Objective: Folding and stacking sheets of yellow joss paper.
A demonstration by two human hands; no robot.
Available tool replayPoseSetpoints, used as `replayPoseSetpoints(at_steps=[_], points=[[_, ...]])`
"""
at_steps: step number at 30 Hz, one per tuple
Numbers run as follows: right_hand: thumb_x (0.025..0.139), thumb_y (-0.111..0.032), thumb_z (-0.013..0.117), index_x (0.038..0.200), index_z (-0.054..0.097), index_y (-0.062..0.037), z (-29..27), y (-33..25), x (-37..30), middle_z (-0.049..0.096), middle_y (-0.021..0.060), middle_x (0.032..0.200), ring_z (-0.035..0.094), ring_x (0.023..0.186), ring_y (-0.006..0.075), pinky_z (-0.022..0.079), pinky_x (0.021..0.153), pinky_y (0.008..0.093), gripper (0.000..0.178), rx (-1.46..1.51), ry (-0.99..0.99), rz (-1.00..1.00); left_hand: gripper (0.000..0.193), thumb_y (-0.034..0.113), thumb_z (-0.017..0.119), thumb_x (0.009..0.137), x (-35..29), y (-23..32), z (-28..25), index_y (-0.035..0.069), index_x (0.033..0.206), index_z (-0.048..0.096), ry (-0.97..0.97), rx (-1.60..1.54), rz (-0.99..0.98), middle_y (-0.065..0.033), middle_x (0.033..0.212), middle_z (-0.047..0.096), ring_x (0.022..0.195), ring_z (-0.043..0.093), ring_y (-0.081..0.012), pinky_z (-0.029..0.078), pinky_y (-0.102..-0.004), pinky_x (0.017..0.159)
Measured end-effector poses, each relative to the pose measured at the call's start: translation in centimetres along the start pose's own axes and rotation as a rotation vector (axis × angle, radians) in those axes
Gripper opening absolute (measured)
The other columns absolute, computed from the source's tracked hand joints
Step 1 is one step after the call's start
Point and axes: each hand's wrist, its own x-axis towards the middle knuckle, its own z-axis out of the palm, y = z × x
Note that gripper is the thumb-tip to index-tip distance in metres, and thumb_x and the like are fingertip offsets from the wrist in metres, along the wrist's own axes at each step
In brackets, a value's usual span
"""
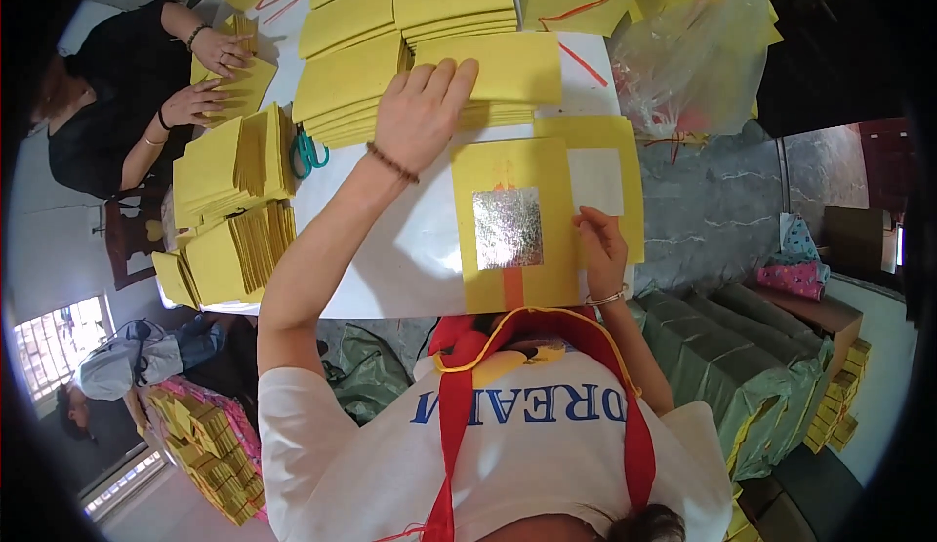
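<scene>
My left hand (422, 113) reaches to the stacks of yellow paper. Its fingers bend over the edge of a top yellow paper sheet (517, 66), gripping it; the thumb is hidden. In front of me lies a yellow sheet (517, 293) with a shiny silver foil square (508, 228) and an orange stripe. Beside its right edge, my right hand (603, 249) rests with loosely bent fingers, slightly apart and apparently holding nothing. Under that hand, farther right, is another yellow sheet (632, 191) with a pale square (595, 179).
Teal-handled scissors (308, 155) lie left of my left arm, near piled yellow papers (229, 200). Across the left corner, another person's hands (210, 79) handle yellow paper. A clear plastic bag (693, 64) hangs at the table's far right. Green wrapped bundles (732, 366) stand right of me.
</scene>
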Motion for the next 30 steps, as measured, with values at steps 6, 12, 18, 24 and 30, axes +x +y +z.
replayPoseSetpoints(at_steps=[6, 12, 18, 24, 30], points=[[0.091, -0.005, 0.049, 0.108, 0.057, -0.0013, 0.7, 1.1, -0.6, 0.06, 0.0041, 0.096, 0.056, 0.087, 0.0097, 0.045, 0.076, 0.022, 0.019, 0.037, -0.008, 0.142, 0.036, 0.01, 0.053, 0.077, -2.2, -1.7, 7.8, 0.009, 0.113, 0.049, -0.326, 0.119, -0.019, -0.0049, 0.091, 0.06, 0.079, 0.057, -0.0191, 0.046, -0.0328, 0.064], [0.091, -0.007, 0.05, 0.108, 0.058, -0.0007, 0.9, 0.4, -0.1, 0.06, 0.0032, 0.093, 0.055, 0.084, 0.0086, 0.044, 0.075, 0.021, 0.019, 0.059, 0.018, 0.177, 0.029, 0.016, 0.055, 0.078, -2.6, -0.6, 8.0, 0.005, 0.105, 0.05, -0.439, 0.114, -0.041, -0.0079, 0.081, 0.059, 0.075, 0.057, -0.0207, 0.045, -0.0322, 0.061], [0.09, -0.008, 0.052, 0.108, 0.058, 0.0006, 0.6, 1.0, 0.6, 0.061, 0.0042, 0.09, 0.055, 0.081, 0.0085, 0.045, 0.073, 0.0208, 0.021, -0.098, -0.018, 0.133, 0.054, 0.012, 0.061, 0.07, -3.2, 0.1, 7.4, 0.008, 0.12, 0.042, -0.657, -0.086, -0.203, -0.011, 0.113, 0.049, 0.103, 0.05, -0.0266, 0.047, -0.0384, 0.079], [0.089, -0.009, 0.052, 0.107, 0.059, 0.0005, -0.1, -0.3, 0.4, 0.062, 0.005, 0.093, 0.057, 0.086, 0.0099, 0.045, 0.076, 0.0219, 0.021, -0.097, -0.055, 0.125, 0.059, 0.014, 0.064, 0.069, -2.1, -0.3, 6.7, 0.01, 0.123, 0.041, -0.772, -0.101, -0.259, -0.0096, 0.117, 0.047, 0.11, 0.046, -0.0285, 0.045, -0.0403, 0.086], [0.088, -0.008, 0.053, 0.107, 0.059, 0.0003, -0.8, -0.3, 0.1, 0.062, 0.0054, 0.093, 0.058, 0.087, 0.0112, 0.045, 0.077, 0.0231, 0.021, -0.16, -0.06, 0.067, 0.064, 0.018, 0.067, 0.071, -2.0, -1.5, 5.6, 0.013, 0.128, 0.038, -0.64, -0.093, -0.222, -0.0099, 0.122, 0.047, 0.11, 0.046, -0.0288, 0.041, -0.0419, 0.091]])
